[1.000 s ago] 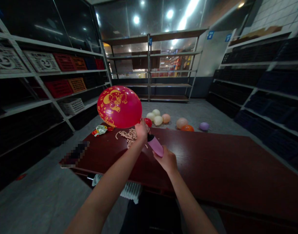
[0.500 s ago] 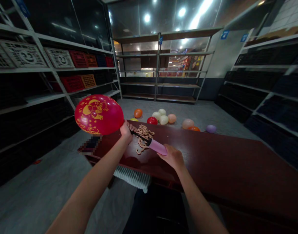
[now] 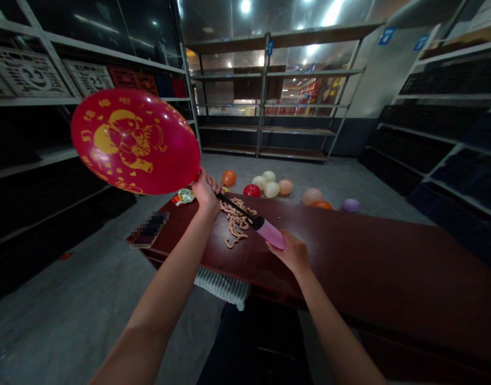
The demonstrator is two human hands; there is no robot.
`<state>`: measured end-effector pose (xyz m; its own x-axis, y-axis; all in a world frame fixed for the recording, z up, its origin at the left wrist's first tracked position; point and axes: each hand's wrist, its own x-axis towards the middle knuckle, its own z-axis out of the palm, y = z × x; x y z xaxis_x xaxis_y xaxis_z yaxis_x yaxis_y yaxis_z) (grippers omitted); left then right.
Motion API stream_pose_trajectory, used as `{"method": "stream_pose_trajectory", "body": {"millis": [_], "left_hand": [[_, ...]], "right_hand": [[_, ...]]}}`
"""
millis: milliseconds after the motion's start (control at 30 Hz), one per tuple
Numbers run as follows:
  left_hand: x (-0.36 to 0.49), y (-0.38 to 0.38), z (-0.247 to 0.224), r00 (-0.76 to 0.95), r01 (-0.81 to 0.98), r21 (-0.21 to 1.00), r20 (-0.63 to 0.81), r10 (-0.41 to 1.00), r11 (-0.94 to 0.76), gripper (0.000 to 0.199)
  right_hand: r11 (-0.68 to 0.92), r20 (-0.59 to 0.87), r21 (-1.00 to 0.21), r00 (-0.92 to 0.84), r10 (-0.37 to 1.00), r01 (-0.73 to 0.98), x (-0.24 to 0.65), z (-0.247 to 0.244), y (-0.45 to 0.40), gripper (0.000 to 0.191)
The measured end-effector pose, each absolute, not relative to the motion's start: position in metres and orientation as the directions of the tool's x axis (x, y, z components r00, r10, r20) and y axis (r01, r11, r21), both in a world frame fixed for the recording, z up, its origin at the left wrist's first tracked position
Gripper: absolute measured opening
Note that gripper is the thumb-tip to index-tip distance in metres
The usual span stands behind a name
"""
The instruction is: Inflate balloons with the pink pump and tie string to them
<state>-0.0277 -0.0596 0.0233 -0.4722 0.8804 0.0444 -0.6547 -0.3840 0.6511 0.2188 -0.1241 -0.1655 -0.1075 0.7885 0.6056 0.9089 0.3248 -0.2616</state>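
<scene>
A large red balloon (image 3: 137,141) with yellow printed figures swells out to the left. My left hand (image 3: 206,190) is closed around its neck, at the nozzle end of a hand pump; the fingers hide the joint. The pump's black rod runs right to its pink barrel (image 3: 270,234), which my right hand (image 3: 293,251) grips. Beneath the rod, a tangle of beige strips (image 3: 236,220), possibly uninflated long balloons, lies on the dark red table (image 3: 350,256).
Crumpled pale and orange pieces (image 3: 184,197) and a blurred flat dark object (image 3: 150,230) lie on the table's left part. On the floor beyond are several balloons (image 3: 271,189). A ribbed pale cloth (image 3: 223,289) hangs at the near edge. Shelves (image 3: 265,128) stand around.
The red balloon has grown clearly bigger and reaches further up and left. My right hand and the pink barrel have shifted slightly right and up; the view has tilted a little.
</scene>
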Motion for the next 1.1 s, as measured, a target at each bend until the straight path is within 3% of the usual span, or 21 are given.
{"method": "stream_pose_trajectory", "body": {"millis": [167,467,700,1100], "left_hand": [[0.013,-0.05,0.024,-0.409,-0.628,0.691,0.097,0.907,-0.357,0.055],[0.083,-0.05,-0.038,-0.281,-0.615,0.76,0.041,0.959,-0.213,0.052],[0.054,-0.048,-0.045,-0.261,-0.69,0.718,-0.126,0.957,-0.093,0.051],[-0.036,-0.062,-0.04,-0.398,-0.745,0.649,-0.247,0.884,-0.154,0.048]], "right_hand": [[0.298,0.607,-0.299,-0.06,0.792,0.906,0.219,-0.166,-0.121,0.037],[0.221,0.598,-0.297,0.001,0.801,0.929,0.218,-0.169,-0.119,0.038],[0.261,0.606,-0.228,-0.073,0.792,0.938,0.213,-0.165,-0.12,0.037],[0.38,0.605,-0.123,-0.234,0.761,0.917,0.212,-0.159,-0.131,0.03]]}}
